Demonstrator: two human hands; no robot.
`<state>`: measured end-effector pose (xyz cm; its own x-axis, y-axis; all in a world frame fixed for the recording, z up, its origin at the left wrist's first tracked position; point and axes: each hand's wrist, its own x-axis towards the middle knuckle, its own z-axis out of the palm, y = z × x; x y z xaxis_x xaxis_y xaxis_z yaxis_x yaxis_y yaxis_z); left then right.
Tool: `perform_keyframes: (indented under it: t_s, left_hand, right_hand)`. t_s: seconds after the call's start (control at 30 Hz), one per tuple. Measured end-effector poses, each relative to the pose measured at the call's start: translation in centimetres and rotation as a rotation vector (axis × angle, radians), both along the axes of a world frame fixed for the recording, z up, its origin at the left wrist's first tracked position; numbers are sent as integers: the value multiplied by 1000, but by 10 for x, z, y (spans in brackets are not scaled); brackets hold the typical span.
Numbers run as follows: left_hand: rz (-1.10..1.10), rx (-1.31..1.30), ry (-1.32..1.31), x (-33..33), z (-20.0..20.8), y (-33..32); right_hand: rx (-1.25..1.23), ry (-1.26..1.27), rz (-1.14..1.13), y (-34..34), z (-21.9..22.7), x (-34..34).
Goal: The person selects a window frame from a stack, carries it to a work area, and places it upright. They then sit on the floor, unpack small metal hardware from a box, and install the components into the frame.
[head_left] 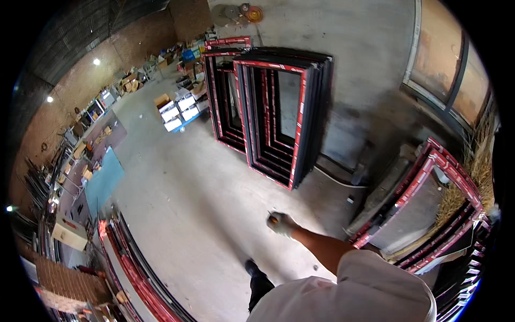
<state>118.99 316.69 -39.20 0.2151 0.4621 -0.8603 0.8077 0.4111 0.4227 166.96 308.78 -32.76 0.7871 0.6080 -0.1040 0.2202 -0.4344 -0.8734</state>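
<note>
A small orange-tipped tool point(273, 217) sits low in the middle of the frame, gripped in the right hand point(282, 224), whose gloved fingers are curled tight around it; what kind of tool it is cannot be told. The left hand is out of sight. Above it, at upper centre, black window frames with red-and-white striped tape point(279, 115) lean in a stack on the concrete floor point(188, 198). More taped frames point(429, 209) fill the right edge. White and brown cartons point(177, 110) cluster at upper left, and a pale box point(68, 233) stands at far left.

Open floor point(182, 214) between stacked frames point(279, 112)
</note>
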Motion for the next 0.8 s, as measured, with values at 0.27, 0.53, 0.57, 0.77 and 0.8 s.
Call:
perform_keyframes:
  t_s: [0.27, 0.53, 0.57, 0.77, 0.8]
  left_hand:
    - [93, 52, -44, 129, 0, 302]
    - [390, 141, -122, 300, -6, 522]
    - [404, 114, -115, 314, -20, 528]
    - [-24, 35, -78, 363, -109, 544]
    - [-128, 128, -71, 353, -103, 538]
  right_hand:
    - [-503, 380, -331, -17, -110, 78]
    - [-313, 535, -698, 83, -112, 171]
    - [-334, 479, -662, 110, -124, 193]
    - [-221, -265, -467, 285, -133, 400]
    - [-185, -315, -443, 343, -62, 436]
